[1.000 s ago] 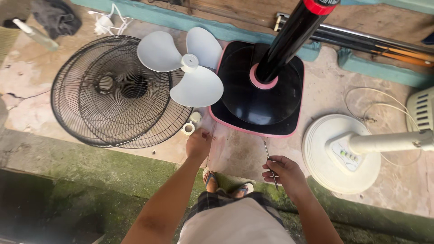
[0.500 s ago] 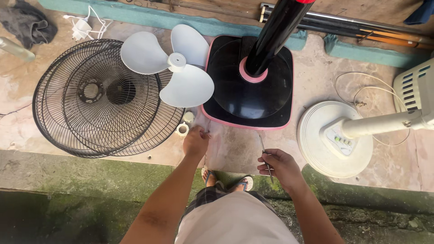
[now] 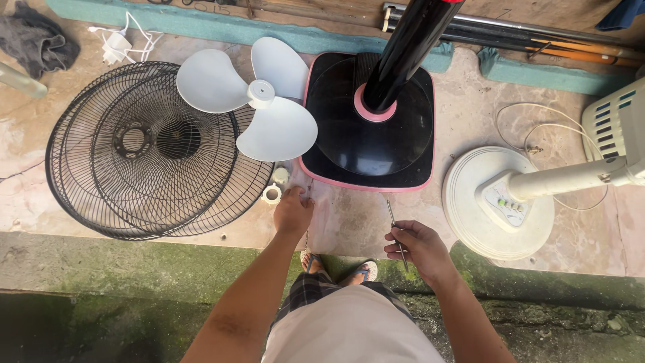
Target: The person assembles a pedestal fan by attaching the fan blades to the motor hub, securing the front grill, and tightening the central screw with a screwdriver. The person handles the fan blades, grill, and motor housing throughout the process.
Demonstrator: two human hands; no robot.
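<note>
My right hand grips a thin screwdriver whose tip points away from me toward the black fan base with a pink rim. My left hand rests knuckles-up on the concrete floor, fingers curled, just right of a small white plastic nut and a white cap. Whether it holds anything small is hidden. A white three-blade fan propeller lies beyond, partly over two stacked black wire fan grilles. A black pole rises from the base.
A white fan with a round base lies on its side at the right, its cord looped behind. A grey cloth and a white plug lie far left. A mossy step runs under me, my sandalled feet on it.
The view has shifted a little; my left hand stays by the white nut, and my right hand keeps the screwdriver in nearly the same place.
</note>
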